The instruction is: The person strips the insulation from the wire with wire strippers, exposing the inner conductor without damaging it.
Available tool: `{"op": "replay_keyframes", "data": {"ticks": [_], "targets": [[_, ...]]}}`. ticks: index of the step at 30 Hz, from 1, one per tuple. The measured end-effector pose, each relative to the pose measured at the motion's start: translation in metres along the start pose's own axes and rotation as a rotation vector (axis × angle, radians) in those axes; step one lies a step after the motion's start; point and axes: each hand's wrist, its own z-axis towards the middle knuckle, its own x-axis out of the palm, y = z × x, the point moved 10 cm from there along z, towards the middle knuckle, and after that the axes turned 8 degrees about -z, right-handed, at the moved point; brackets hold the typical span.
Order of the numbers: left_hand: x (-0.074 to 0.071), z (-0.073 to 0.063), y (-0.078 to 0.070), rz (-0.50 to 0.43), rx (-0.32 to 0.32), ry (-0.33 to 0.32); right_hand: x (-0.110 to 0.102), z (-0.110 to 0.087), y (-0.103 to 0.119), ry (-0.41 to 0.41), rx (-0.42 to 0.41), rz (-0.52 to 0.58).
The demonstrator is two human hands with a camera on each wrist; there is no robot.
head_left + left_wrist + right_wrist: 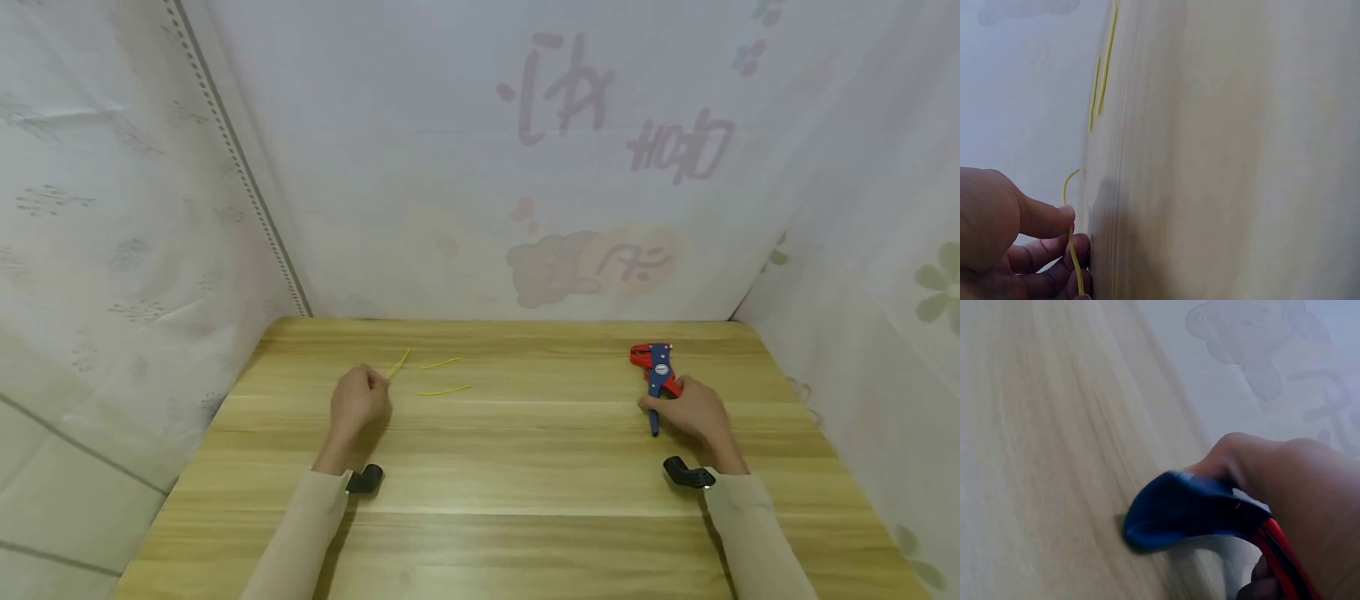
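My left hand [360,398] pinches a thin yellow wire [399,363] between thumb and fingers at the table's left. In the left wrist view the held wire [1076,257] runs past the thumb, and its free end bends over at the top. My right hand [692,410] grips a wire stripper [660,371] by its handles, thumb on one side and fingers on the other. The tool has a blue body and red jaws, which point to the back of the table. From the right wrist, its blue handle end [1172,512] shows large, with part of the red handle [1282,559] beside the palm.
Two more yellow wires lie just right of my left hand, an upper wire [441,363] and a lower wire [445,391]. The wood-grain table [525,467] meets a pale printed curtain [420,167] at its back edge. Cloth also hangs along both sides.
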Motion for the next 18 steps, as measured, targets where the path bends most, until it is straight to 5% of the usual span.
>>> {"op": "replay_keyframes", "data": {"ticks": [10,18], "targets": [[0.000,-0.005,-0.010,-0.063,0.082,0.002,-0.001,-0.002,0.011,0.067,-0.116,0.040],[-0.001,-0.005,-0.010,-0.127,0.112,0.037,0.006,-0.007,0.020,0.139,-0.117,0.202]]}}
